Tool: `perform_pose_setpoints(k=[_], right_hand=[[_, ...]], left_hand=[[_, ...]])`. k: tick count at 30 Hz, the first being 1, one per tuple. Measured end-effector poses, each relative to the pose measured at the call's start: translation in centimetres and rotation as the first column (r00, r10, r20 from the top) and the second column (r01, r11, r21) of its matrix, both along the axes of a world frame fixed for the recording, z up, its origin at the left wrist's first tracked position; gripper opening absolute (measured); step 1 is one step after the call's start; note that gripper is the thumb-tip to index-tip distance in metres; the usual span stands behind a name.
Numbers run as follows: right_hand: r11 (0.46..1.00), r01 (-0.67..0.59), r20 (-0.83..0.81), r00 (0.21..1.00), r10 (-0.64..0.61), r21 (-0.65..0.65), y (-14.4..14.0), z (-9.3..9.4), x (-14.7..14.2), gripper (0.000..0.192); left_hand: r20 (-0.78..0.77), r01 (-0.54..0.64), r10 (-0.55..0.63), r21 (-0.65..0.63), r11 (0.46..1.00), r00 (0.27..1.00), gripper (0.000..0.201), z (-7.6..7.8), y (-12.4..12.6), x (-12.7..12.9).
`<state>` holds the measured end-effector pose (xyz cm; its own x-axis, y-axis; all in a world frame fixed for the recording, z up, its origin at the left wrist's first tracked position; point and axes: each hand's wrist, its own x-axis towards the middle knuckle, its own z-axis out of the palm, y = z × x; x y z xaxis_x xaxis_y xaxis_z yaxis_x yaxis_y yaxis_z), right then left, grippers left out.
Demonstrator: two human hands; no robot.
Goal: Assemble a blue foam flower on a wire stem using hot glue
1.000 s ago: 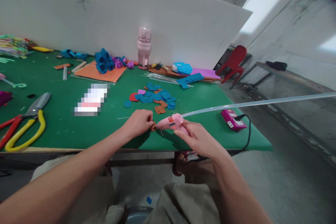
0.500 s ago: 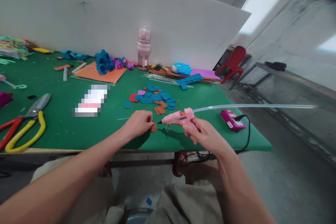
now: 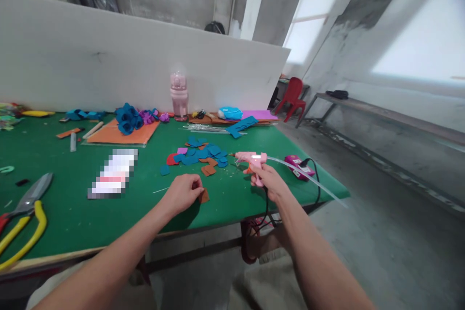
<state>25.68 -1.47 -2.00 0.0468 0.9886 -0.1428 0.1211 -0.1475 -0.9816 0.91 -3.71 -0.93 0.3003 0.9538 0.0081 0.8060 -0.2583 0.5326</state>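
Observation:
My left hand [image 3: 186, 193] pinches a small brown cut piece [image 3: 204, 196], paper or felt, just above the green tabletop [image 3: 232, 198]. Wrapped round the handle of a pink glue gun [image 3: 250, 157] is my right hand [image 3: 267, 179]. The gun's nozzle points left, apart from the brown piece, and a long clear glue stick [image 3: 308, 174] sticks out of its back. Beyond my hands lies a loose pile of blue cut pieces [image 3: 196, 155], with brown ones [image 3: 208, 169], a red one [image 3: 173, 159] and a pink one [image 3: 182, 150] among them.
A magenta power socket block [image 3: 300, 167] with a black cable sits at right. Yellow-and-red-handled shears [image 3: 31, 208] lie at left, near a blurred-out rectangle [image 3: 114, 174]. Blue paper flowers [image 3: 129, 118], an orange sheet [image 3: 119, 133] and a pink bottle [image 3: 179, 97] stand towards the white board [image 3: 138, 63].
The glue gun has moved away from the brown piece, up and to the right, and its glue stick now slants downward. My left hand keeps its pinch. The camera view has tilted up and turned right.

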Motion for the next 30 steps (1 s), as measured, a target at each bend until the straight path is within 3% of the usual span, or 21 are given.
perform_pose_setpoints(k=[2,7,11,15,19,21,22,24,26,27,30], right_hand=[[0.998,0.056,0.188,0.981,-0.052,-0.015,0.7,-0.7,-0.2,0.025],[0.986,0.163,0.417,0.895,-0.157,0.022,1.8,-1.1,0.0,0.034],[0.987,0.159,0.621,0.772,-0.132,0.012,1.6,-0.7,0.6,0.048],[0.994,0.108,0.814,0.577,-0.068,0.007,0.7,-0.4,0.8,0.051],[0.996,0.089,0.889,0.456,-0.040,-0.001,-0.6,0.7,0.7,0.051],[0.991,0.114,0.905,0.410,-0.112,0.071,-1.2,1.5,0.1,0.052],[0.985,0.101,0.884,0.434,-0.171,0.141,-1.4,1.8,-0.4,0.051],[0.964,-0.027,0.768,0.611,-0.193,0.264,-1.7,2.1,-1.8,0.045],[0.931,-0.213,0.564,0.826,0.009,0.297,-1.9,1.9,-3.7,0.037],[0.917,-0.292,0.445,0.883,0.148,0.273,-1.9,1.7,-4.7,0.035],[0.884,-0.399,0.268,0.904,0.334,0.242,-2.2,1.0,-7.2,0.030]], left_hand=[[0.016,0.009,-0.009,0.009,1.000,1.000,0.014,0.3,-0.2,0.0],[0.065,0.009,-0.010,0.024,1.000,0.998,0.015,0.7,-1.2,0.1],[0.092,0.012,-0.014,0.028,1.000,0.996,0.015,0.6,-1.9,0.0],[0.140,0.019,-0.020,0.005,1.000,0.990,0.017,0.9,-1.9,-0.3],[0.248,-0.008,0.029,-0.087,0.996,0.968,0.019,1.5,-1.6,-0.9],[0.311,-0.015,0.056,-0.131,0.991,0.949,0.019,1.6,-1.4,-1.2],[0.342,-0.009,0.061,-0.151,0.988,0.938,0.018,1.7,-1.3,-1.3],[0.390,0.007,0.067,-0.187,0.982,0.918,0.017,1.8,-1.2,-1.3],[0.413,0.014,0.079,-0.218,0.976,0.907,0.017,1.9,-1.1,-1.3],[0.416,0.013,0.087,-0.230,0.973,0.905,0.017,2.0,-1.0,-1.3],[0.411,0.003,0.105,-0.254,0.967,0.906,0.017,2.1,-0.8,-1.2]])
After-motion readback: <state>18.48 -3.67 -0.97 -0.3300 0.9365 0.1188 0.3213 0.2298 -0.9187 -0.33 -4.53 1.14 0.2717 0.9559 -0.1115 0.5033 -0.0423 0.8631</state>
